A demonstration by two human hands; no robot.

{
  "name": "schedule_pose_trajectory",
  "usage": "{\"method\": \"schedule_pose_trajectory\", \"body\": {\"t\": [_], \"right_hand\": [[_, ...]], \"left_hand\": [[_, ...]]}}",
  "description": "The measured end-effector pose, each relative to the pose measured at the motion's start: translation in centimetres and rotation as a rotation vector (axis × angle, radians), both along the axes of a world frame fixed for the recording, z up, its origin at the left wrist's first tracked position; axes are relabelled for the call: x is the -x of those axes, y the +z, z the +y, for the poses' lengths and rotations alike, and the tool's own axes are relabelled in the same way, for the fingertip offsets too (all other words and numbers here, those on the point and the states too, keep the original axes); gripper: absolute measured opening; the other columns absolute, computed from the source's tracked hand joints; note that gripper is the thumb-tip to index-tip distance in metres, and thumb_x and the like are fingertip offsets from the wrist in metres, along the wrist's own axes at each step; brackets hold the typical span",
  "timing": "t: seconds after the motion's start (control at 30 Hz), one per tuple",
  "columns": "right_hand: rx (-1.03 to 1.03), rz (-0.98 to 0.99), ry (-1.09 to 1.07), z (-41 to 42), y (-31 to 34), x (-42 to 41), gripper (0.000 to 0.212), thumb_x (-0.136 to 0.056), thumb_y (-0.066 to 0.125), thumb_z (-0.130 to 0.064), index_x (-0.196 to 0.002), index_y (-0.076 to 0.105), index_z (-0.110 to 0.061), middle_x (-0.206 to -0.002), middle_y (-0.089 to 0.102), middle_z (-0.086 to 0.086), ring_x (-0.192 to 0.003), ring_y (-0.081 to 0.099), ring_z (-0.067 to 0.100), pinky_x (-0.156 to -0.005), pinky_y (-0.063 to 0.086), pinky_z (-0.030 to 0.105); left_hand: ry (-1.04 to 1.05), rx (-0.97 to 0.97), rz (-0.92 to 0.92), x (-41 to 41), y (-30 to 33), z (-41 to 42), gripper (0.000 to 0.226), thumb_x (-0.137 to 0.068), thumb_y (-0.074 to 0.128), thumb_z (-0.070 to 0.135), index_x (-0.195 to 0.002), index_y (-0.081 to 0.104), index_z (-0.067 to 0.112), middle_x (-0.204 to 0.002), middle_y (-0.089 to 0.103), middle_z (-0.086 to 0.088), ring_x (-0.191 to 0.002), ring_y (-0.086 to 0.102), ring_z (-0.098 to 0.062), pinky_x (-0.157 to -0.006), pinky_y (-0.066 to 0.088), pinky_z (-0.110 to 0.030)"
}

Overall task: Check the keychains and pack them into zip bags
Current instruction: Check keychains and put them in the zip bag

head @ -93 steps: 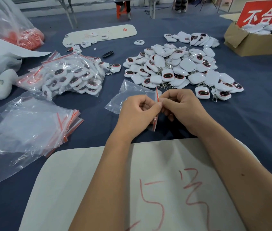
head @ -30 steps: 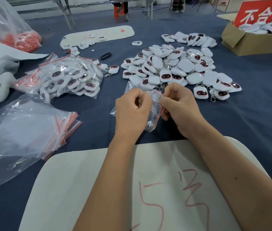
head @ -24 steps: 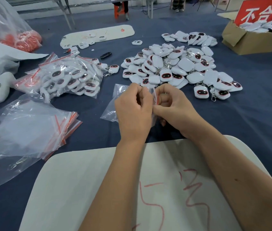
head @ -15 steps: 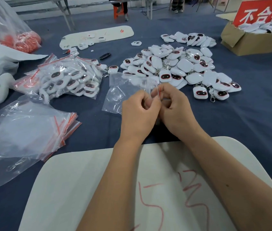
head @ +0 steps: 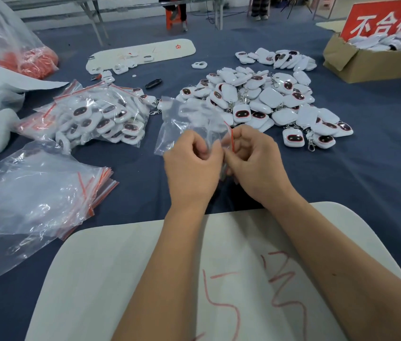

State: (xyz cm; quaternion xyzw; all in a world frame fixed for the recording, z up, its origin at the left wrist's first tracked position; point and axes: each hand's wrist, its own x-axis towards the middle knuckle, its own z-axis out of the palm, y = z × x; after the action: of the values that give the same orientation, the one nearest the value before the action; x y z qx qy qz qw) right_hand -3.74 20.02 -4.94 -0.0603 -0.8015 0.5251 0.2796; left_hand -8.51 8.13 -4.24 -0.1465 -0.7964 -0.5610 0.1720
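Both hands hold one clear zip bag (head: 189, 119) with a red seal strip, raised just above the blue table. My left hand (head: 192, 166) pinches one side of its mouth and my right hand (head: 253, 161) pinches the other, beside the red strip. The bag's body stands up and away from me, and nothing shows inside it. A loose heap of white keychains (head: 263, 102) with dark faces lies just beyond my hands. Left of it sits a pile of bagged keychains (head: 96, 116).
A stack of clear zip bags (head: 39, 198) lies at my left. A beige board (head: 219, 279) with red writing is under my forearms. A cardboard box (head: 371, 60) of keychains with a red sign stands far right. A large plastic sack (head: 0, 43) sits far left.
The zip bag swung from hanging down between my hands to standing up and leftward, away from me. Both hands stayed at its mouth and drew closer together.
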Motion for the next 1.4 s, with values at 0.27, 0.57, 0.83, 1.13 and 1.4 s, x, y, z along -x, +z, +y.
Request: {"method": "schedule_pose_trajectory", "body": {"t": [0.27, 0.57, 0.83, 1.13, 1.4], "right_hand": [[0.02, -0.067, 0.062, -0.1, 0.3, -0.2, 0.027, -0.082, 0.075, 0.0, -0.098, 0.066, -0.019, -0.077, 0.067, 0.005, -0.069, 0.062, 0.034, -0.071, 0.058, 0.047], [0.249, -0.008, -0.037, -0.3, 0.5, -0.3, 0.011, -0.092, 0.074, -0.003, -0.089, 0.067, -0.011, -0.063, 0.069, 0.003, -0.054, 0.066, 0.014, -0.044, 0.05, 0.028], [-0.165, -0.107, 0.126, -1.4, 0.7, -0.6, 0.025, -0.097, 0.056, -0.008, -0.073, 0.06, 0.001, -0.066, 0.06, 0.011, -0.065, 0.045, 0.01, -0.058, 0.04, 0.04], [-0.601, -0.295, -0.704, 1.5, 1.3, -1.1, 0.028, -0.09, 0.064, -0.014, -0.119, 0.066, -0.015, -0.117, 0.064, 0.01, -0.118, 0.048, 0.036, -0.093, 0.038, 0.045], [-0.636, -0.414, -0.411, 1.0, 1.3, -1.3, 0.044, -0.091, 0.063, -0.001, -0.133, 0.061, -0.013, -0.129, 0.055, 0.01, -0.116, 0.05, 0.033, -0.092, 0.04, 0.036]], "left_hand": [[0.094, -0.068, 0.106, -0.2, 0.9, -0.9, 0.03, -0.075, 0.065, 0.003, -0.059, 0.041, 0.009, -0.052, 0.038, 0.004, -0.051, 0.035, -0.01, -0.051, 0.029, -0.015], [0.221, 0.01, 0.443, -1.4, 3.3, -1.3, 0.029, -0.063, 0.053, -0.01, -0.067, 0.038, 0.014, -0.058, 0.035, 0.0, -0.055, 0.032, -0.021, -0.052, 0.027, -0.033], [0.158, 0.208, 0.508, -2.9, 3.2, 0.4, 0.027, -0.055, 0.049, -0.015, -0.072, 0.051, 0.007, -0.069, 0.049, -0.004, -0.072, 0.04, -0.026, -0.061, 0.026, -0.03], [-0.149, 0.189, 0.295, -1.6, 1.6, 0.1, 0.016, -0.076, 0.06, -0.007, -0.079, 0.054, 0.007, -0.079, 0.054, -0.002, -0.073, 0.046, -0.022, -0.064, 0.041, -0.036], [0.106, -0.065, 0.04, -0.8, 0.9, -0.3, 0.037, -0.101, 0.055, 0.023, -0.068, 0.045, 0.011, -0.058, 0.044, 0.006, -0.057, 0.041, -0.011, -0.056, 0.032, -0.021]]}}
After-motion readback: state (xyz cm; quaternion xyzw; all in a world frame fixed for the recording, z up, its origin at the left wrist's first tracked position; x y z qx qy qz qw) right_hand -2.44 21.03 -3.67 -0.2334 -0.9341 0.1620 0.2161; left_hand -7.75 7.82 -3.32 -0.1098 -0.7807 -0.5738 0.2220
